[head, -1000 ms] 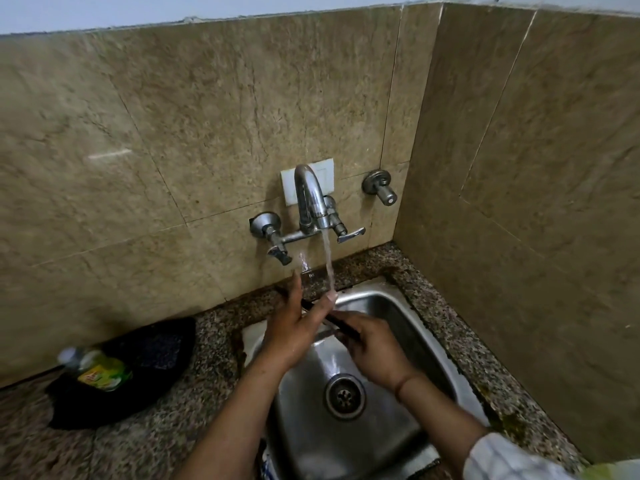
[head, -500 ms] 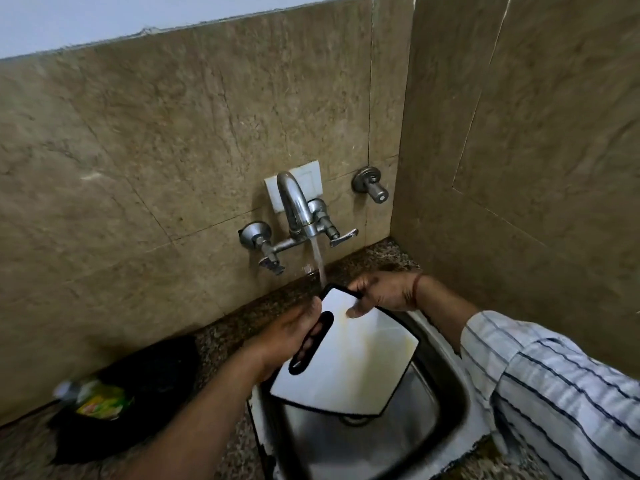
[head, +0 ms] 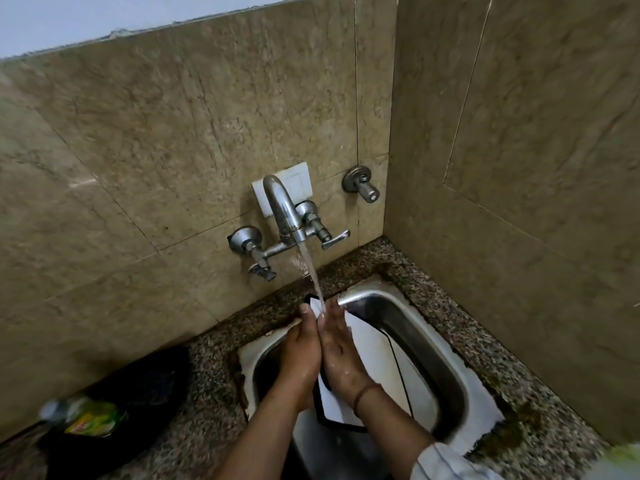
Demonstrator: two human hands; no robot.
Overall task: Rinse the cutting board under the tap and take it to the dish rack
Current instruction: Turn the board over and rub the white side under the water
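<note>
The white cutting board (head: pixel 375 362) with a black rim stands tilted in the steel sink (head: pixel 446 344), its top corner under the running stream from the tap (head: pixel 282 209). My left hand (head: pixel 299 351) grips the board's left edge from behind. My right hand (head: pixel 341 358) lies flat on the board's white face, fingertips up in the water. The hands hide the board's handle slot and left part.
A black pan-like object (head: pixel 145 386) and a green-labelled bottle (head: pixel 91 417) sit on the granite counter (head: pixel 207 368) to the left. Tiled walls close in behind and on the right. A second wall valve (head: pixel 362 185) sticks out right of the tap.
The board has swung from lying flat across the sink to standing steeply under the stream. My right hand left the far corner and now rests flat on its face beside my left hand.
</note>
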